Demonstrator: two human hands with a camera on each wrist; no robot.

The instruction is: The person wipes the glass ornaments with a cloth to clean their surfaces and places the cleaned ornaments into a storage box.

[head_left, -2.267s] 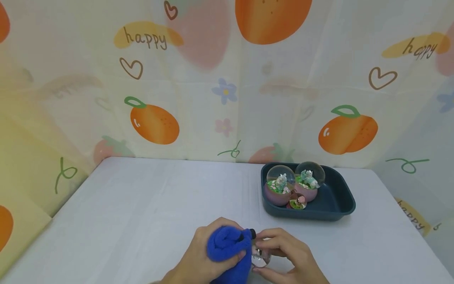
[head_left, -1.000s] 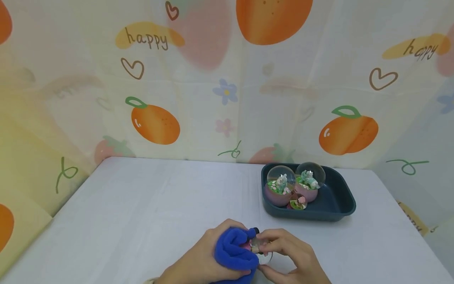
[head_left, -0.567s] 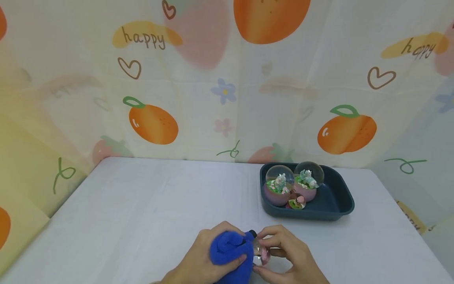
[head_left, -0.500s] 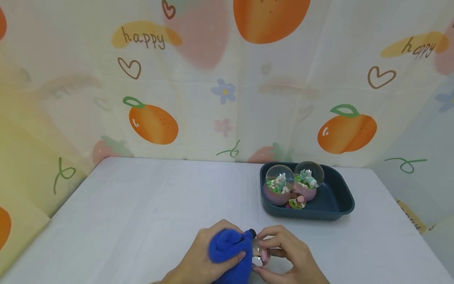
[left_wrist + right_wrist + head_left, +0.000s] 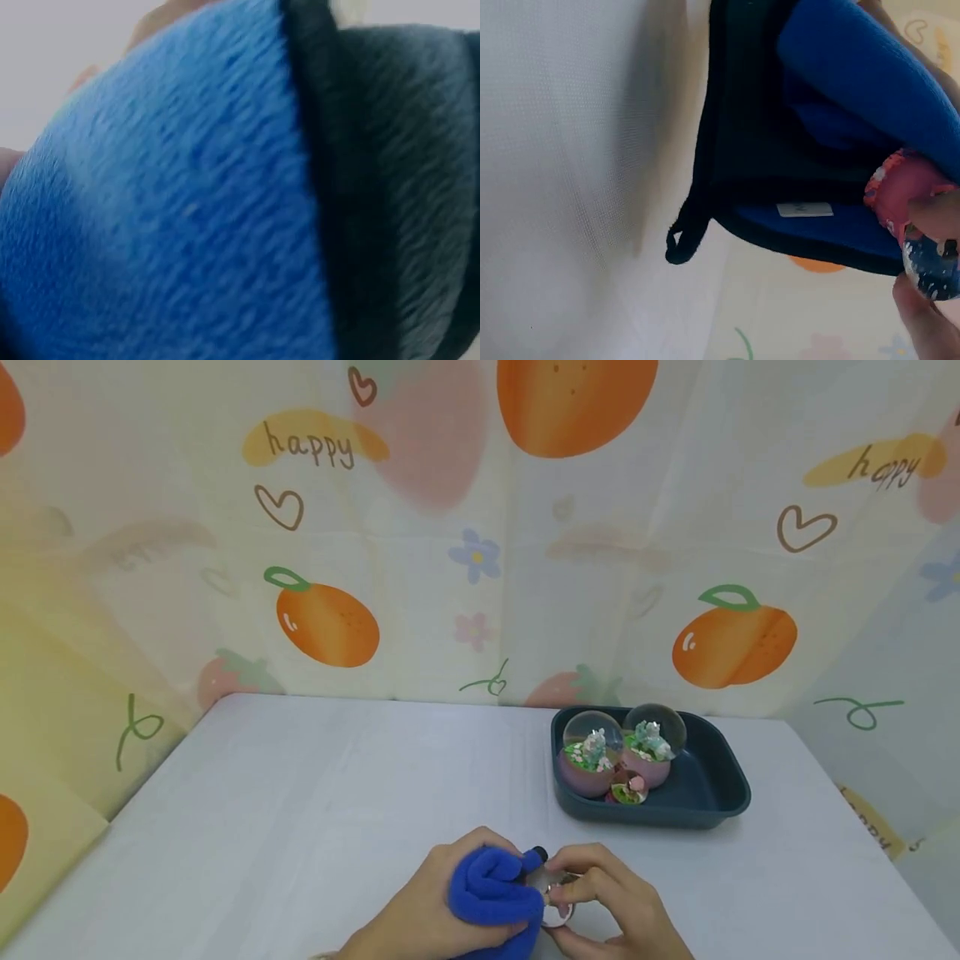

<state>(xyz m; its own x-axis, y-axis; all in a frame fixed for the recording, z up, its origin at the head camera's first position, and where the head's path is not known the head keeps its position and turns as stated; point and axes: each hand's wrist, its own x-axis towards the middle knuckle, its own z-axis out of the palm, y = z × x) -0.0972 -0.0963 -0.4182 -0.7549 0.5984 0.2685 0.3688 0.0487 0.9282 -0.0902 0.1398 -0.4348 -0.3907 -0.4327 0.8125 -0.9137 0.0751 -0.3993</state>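
Note:
My left hand (image 5: 423, 902) grips a folded blue towel (image 5: 491, 889) with dark edging. The towel fills most of the left wrist view. Against its right side is a small snow globe (image 5: 558, 912), pinched between the fingertips and thumb of my right hand (image 5: 626, 902). In the right wrist view the globe's pink base (image 5: 906, 187) touches the towel (image 5: 870, 75), and its clear dome (image 5: 930, 262) lies at the fingers. Fingers and towel partly cover the globe.
A dark blue tray (image 5: 708, 777) stands at the back right of the white table (image 5: 322, 802). Inside it are two larger snow globes with purple-pink bases (image 5: 587, 777) and a small one (image 5: 628, 788). A patterned curtain (image 5: 420, 568) hangs behind.
The small globe has been turned in my right fingers: its pink base, facing right half a second ago, now faces the towel. The towel in my left hand has shifted slightly. The tray is unmoved.

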